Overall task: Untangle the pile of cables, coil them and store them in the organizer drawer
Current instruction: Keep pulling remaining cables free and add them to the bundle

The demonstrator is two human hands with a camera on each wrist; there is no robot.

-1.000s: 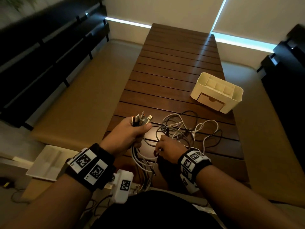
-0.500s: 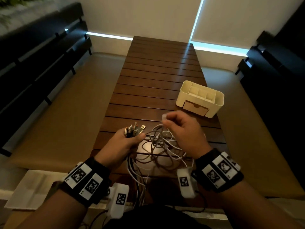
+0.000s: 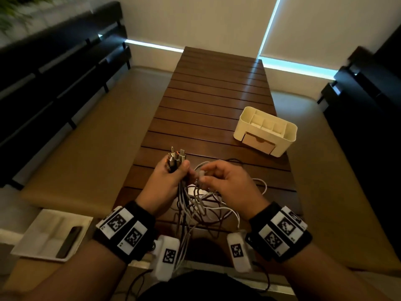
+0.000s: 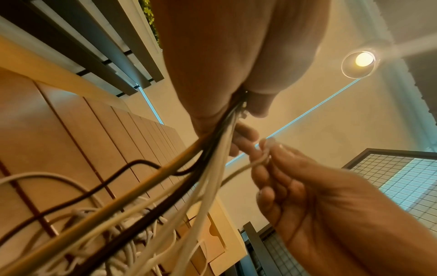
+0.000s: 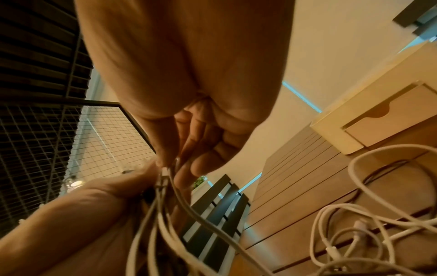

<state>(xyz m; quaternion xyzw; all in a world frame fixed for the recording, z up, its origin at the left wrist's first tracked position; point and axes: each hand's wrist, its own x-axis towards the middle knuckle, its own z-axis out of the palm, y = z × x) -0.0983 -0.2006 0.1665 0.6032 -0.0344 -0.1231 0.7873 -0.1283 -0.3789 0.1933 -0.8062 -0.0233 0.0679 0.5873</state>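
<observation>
The head view is dim, with cold daylight leaking under the blinds (image 3: 303, 25) and glaring along the table (image 3: 217, 94). Its edges bend and blur. Wrist views are warm; a ceiling lamp (image 4: 364, 59) flares, and the near cables (image 4: 141, 224) smear.

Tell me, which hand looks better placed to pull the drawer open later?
Probably the right hand: the organizer drawer sits on its side of the table, and it only pinches one white cable end. The left hand grips the whole connector bundle.
</observation>
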